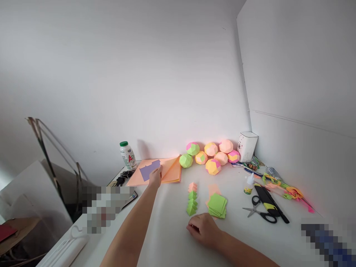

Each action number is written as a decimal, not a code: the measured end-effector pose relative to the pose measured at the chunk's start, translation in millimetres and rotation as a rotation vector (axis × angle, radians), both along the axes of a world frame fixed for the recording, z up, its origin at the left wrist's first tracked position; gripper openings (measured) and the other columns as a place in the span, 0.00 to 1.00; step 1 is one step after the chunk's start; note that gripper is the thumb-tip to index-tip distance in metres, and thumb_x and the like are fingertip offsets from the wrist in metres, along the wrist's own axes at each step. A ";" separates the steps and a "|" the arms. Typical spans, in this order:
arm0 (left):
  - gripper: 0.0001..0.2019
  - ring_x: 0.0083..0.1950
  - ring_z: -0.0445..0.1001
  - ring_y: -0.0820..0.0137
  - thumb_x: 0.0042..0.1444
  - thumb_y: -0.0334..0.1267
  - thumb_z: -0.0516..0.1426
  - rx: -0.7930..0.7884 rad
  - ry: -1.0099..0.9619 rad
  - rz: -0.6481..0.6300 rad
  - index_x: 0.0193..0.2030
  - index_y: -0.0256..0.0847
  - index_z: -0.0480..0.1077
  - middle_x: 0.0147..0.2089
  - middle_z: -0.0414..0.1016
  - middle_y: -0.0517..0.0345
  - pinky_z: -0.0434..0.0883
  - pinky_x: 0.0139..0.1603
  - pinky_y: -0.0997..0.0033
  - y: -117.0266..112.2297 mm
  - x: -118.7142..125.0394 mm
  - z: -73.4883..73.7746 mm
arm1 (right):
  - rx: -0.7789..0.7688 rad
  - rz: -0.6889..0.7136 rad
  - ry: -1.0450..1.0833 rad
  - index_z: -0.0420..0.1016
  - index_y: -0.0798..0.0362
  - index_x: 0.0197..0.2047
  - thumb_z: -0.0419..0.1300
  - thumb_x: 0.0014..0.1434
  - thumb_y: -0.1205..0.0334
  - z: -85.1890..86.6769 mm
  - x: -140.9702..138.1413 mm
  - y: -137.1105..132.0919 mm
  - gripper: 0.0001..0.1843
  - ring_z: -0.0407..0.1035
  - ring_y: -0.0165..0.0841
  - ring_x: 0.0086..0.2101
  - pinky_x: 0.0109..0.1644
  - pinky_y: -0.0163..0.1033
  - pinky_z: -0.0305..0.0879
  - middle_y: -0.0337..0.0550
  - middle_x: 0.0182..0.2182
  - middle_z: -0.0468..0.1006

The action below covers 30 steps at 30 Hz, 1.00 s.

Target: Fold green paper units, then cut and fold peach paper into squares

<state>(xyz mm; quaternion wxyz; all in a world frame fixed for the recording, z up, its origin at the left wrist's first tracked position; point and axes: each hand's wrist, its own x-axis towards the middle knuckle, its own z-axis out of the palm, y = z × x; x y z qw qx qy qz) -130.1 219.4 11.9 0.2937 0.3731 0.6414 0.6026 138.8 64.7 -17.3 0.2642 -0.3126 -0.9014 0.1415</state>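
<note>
My left hand reaches far out and pinches a purple sheet of paper that lies on a stack of orange paper by the wall. My right hand rests on the white table with its fingers curled under; nothing shows in it. Just beyond that hand stands a row of folded green and pink paper units, and next to them a small pile of green paper squares.
Several coloured paper balls sit against the back wall beside a white box. Scissors, a black cutter, a glue bottle and paper scraps lie at right. A white bottle stands at left.
</note>
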 end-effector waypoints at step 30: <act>0.26 0.66 0.56 0.49 0.37 0.55 0.65 -0.232 0.754 -0.556 0.42 0.43 0.74 0.64 0.61 0.49 0.58 0.61 0.62 -7.9 -1.9 -5.2 | 0.025 0.008 -0.104 0.71 0.53 0.26 0.55 0.56 0.65 -2.7 -0.2 0.6 0.09 0.63 0.28 0.22 0.26 0.33 0.47 0.37 0.22 0.75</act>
